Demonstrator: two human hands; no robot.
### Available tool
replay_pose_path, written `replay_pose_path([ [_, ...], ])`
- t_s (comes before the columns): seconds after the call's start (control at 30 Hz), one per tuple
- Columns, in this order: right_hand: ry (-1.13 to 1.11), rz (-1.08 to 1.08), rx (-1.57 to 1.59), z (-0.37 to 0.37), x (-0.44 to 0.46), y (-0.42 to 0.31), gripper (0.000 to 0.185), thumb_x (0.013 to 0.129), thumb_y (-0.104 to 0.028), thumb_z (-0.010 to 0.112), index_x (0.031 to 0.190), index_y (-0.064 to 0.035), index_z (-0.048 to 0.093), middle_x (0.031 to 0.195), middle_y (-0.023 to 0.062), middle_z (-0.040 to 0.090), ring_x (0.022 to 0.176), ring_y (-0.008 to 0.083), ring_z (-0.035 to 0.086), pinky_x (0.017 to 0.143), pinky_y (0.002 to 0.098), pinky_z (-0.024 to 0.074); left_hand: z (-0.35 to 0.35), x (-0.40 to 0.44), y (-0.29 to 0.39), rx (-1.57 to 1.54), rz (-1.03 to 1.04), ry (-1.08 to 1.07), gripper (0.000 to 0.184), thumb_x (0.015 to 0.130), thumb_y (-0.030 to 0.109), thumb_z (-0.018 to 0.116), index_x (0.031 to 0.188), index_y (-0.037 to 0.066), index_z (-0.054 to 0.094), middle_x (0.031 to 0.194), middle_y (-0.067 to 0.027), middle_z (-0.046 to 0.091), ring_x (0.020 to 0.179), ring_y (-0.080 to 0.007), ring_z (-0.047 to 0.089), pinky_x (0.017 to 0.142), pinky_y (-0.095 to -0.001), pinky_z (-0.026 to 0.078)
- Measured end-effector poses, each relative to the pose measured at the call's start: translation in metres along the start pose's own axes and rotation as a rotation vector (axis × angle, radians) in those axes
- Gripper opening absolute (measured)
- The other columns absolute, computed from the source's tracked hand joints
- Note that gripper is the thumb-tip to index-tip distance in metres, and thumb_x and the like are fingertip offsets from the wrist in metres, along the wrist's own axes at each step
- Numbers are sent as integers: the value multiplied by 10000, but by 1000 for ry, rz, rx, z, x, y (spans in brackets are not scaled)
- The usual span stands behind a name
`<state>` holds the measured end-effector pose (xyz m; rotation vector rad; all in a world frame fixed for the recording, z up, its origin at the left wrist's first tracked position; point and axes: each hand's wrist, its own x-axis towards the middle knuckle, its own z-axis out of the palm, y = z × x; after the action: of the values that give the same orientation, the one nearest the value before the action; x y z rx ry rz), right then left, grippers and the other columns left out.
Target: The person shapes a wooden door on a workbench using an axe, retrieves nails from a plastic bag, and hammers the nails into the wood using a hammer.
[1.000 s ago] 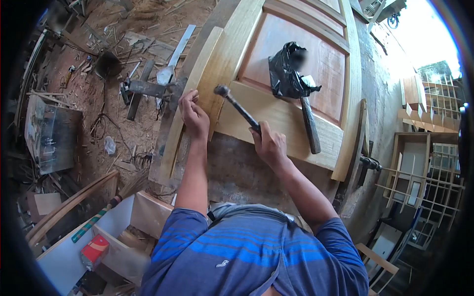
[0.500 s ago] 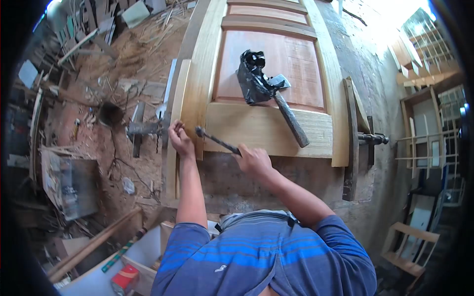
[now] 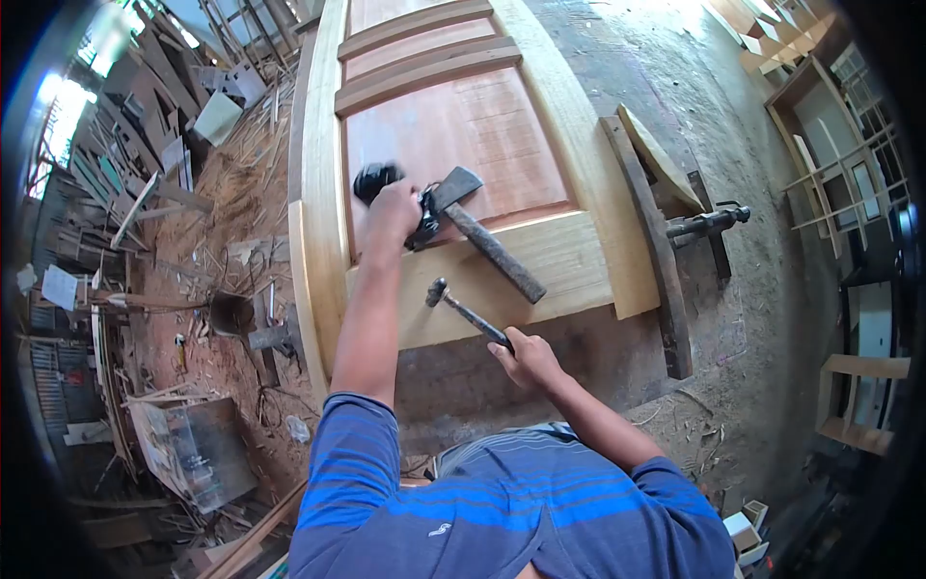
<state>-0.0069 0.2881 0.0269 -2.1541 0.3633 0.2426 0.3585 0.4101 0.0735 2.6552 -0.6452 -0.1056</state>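
A panelled wooden door lies flat on a dark workbench. My left hand is at the black plastic bag on the lower panel; its fingers are blurred and partly hidden, so its grip cannot be made out. Beside the bag lies a hatchet, its metal head on the panel and its handle slanting across the bottom rail. My right hand is wrapped round the handle of a small hammer, held over the door's near edge with the head pointing up and left.
A metal clamp and an upright board stand at the door's right side. Wood scraps and shavings cover the ground at left, near a worn box. Wooden frames stand at far right.
My left hand has moved from the door's left edge up to the black bag. The hammer remains in my right hand. The camera view has shifted, showing more of the left side.
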Motion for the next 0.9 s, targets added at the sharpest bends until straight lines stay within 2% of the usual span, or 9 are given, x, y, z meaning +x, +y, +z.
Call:
replay_pose_path([
  [0.03,-17,-1,-4,-7,4,3,424,1069,-472,648,1019,-53,601,821,283,718,847,537,704,768,647,526,-4,2,-2,157,-90,-117,240,976,225,715,1142,82,813,1089,-234,793,1066,-414,762,966,-501,589],
  [0.1,-55,7,10,-14,5,6,438,1071,-487,637,1024,-51,609,833,283,727,852,534,712,780,648,536,-6,0,-7,311,-190,-200,281,970,262,744,1121,35,814,1130,-231,799,1090,-378,776,968,-496,616],
  [0.23,-85,-1,99,-12,8,16,430,1069,-481,635,1039,-53,625,853,286,729,858,522,717,777,640,542,5,-18,-10,434,-304,-212,443,943,408,790,1123,4,822,1161,-274,788,1105,-415,771,987,-499,611],
  [0.37,-73,-21,88,-13,6,20,429,1066,-482,635,1041,-54,628,876,270,734,873,508,714,788,634,542,9,-32,-16,350,-162,-71,479,967,327,761,1345,35,718,1165,-272,774,1112,-459,742,979,-532,594],
  [0.4,-69,-27,100,-12,7,21,430,1066,-482,634,1038,-53,627,880,266,734,876,505,714,792,633,541,12,-35,-23,310,-54,-75,491,973,197,715,1433,46,630,1228,-276,739,1184,-459,706,1006,-536,573],
  [0.5,-74,-39,102,-14,7,20,426,1071,-479,624,1036,-55,628,883,256,737,890,503,715,810,631,542,23,-30,-36,344,-3,-180,453,958,100,670,1405,41,627,1282,-286,704,1249,-452,673,1031,-529,558],
  [0.67,-63,-38,103,-15,4,19,427,1073,-481,614,1050,-55,641,882,260,737,896,500,720,821,629,549,22,-24,-20,308,-1,21,157,961,24,577,1071,31,688,1059,-247,767,1050,-458,742,918,-551,582],
  [0.83,-49,-25,102,-13,1,18,431,1074,-483,606,1063,-54,652,884,271,739,896,503,724,828,633,554,16,-25,-21,335,113,136,145,933,83,669,1057,49,737,1050,-220,779,1021,-450,746,874,-535,587],
  [0.9,-44,-20,101,-13,-1,17,432,1074,-483,605,1066,-53,654,888,274,741,898,505,726,831,634,555,14,-27,-22,312,30,90,185,918,97,711,1092,49,747,1056,-223,783,1018,-451,750,890,-527,586],
])
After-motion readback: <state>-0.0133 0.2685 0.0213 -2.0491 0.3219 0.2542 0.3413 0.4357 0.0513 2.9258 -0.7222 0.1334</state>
